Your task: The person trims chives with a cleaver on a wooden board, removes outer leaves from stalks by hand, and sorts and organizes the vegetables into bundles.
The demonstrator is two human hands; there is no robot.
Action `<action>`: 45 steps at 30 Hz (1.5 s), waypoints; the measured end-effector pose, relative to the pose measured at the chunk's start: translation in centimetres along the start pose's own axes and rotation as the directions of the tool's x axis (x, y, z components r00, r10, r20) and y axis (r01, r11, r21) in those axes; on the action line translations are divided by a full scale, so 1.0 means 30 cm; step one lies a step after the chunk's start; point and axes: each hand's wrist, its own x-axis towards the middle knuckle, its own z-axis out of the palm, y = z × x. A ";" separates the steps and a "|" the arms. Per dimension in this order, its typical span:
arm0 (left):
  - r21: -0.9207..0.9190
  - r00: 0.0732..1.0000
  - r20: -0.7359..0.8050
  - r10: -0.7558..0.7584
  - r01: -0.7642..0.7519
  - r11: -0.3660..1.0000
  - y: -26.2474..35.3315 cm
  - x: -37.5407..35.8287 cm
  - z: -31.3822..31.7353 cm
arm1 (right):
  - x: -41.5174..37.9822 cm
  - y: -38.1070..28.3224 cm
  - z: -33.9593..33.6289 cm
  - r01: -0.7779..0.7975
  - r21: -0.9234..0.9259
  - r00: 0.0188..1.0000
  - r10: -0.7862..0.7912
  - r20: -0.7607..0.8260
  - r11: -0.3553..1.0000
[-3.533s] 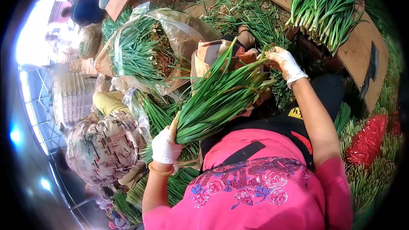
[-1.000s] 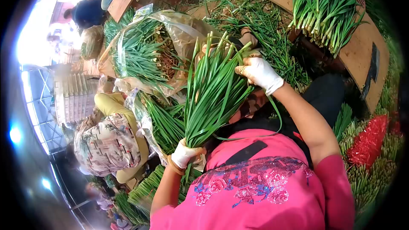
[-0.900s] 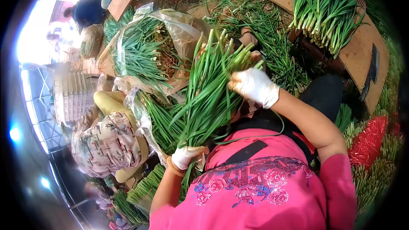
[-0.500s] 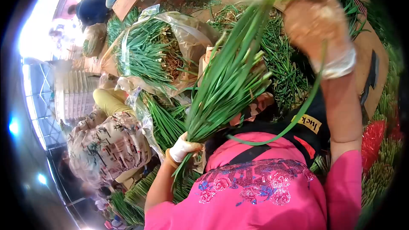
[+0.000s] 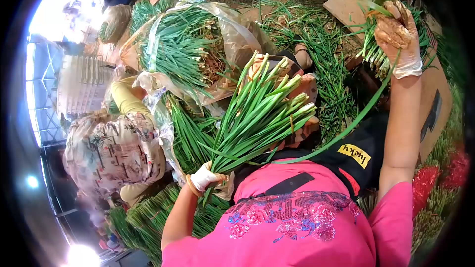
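Observation:
My left hand, in a white glove, is wrapped round the leafy end of a bunch of green stalks. The pale cut ends fan out up and to the right. My right hand, its glove stained brown, is raised at the upper right with curled fingers holding some leaves. One long leaf hangs from it and curves down towards my waist. Just below and left of that hand lies another bundle with pale ends.
A plastic bag full of green stalks stands ahead. Another person in a patterned top bends at the left. Loose leaves litter the ground. A wooden board lies at the upper right, red strands at the right.
My right hand has moved away from the bunch, up and to the right, with leaves in it. The bunch in my left hand has spread, and its pale ends now show clearly.

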 end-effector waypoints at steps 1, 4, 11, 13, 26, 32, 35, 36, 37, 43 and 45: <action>0.018 1.000 0.003 0.005 -0.005 1.000 -0.007 0.013 -0.016 | 0.002 -0.016 -0.007 -0.031 -0.026 0.999 0.031 0.020 0.999; 0.064 0.999 -0.002 0.032 -0.032 0.997 -0.009 0.037 -0.028 | 0.017 -0.068 0.004 -0.140 -0.162 0.981 0.158 0.109 0.977; 0.234 0.998 -0.055 0.032 -0.018 0.972 -0.021 0.058 -0.023 | -0.024 -0.288 0.158 -0.165 -0.447 0.986 0.152 -0.066 0.879; 0.175 0.997 -0.060 0.052 -0.041 0.984 -0.005 0.043 -0.007 | -0.025 -0.293 0.179 -0.143 -0.476 0.990 0.117 -0.084 0.867; 0.765 0.508 0.164 0.846 -0.606 0.216 0.665 -0.252 0.233 | 0.035 0.154 0.346 -0.576 -0.567 0.805 0.530 -0.267 0.590; 0.514 0.037 0.374 0.927 -0.840 -0.174 0.832 0.044 0.548 | 0.073 0.215 0.462 -0.682 -0.679 0.641 0.670 -0.375 0.272; 0.162 0.241 0.185 0.953 -0.964 0.212 0.867 0.047 0.548 | 0.069 0.208 0.469 -0.686 -0.705 0.639 0.612 -0.467 0.179; 0.213 0.010 0.196 0.981 -0.976 -0.033 0.906 0.045 0.513 | 0.055 0.221 0.434 -0.690 -0.686 0.666 0.575 -0.475 0.231; -0.086 0.085 0.033 0.996 -0.992 0.087 0.929 0.024 0.515 | 0.041 0.239 0.380 -0.665 -0.702 0.701 0.538 -0.467 0.257; -0.042 -0.054 -0.472 0.880 -0.996 -0.084 1.193 -0.200 0.162 | -0.050 0.416 -0.080 -0.370 -0.913 0.920 0.068 -0.385 -0.173; 0.087 -0.191 -0.462 0.866 -0.982 -0.170 1.229 -0.307 0.064 | -0.167 0.508 -0.439 -0.172 -0.689 0.909 0.156 -0.387 -0.703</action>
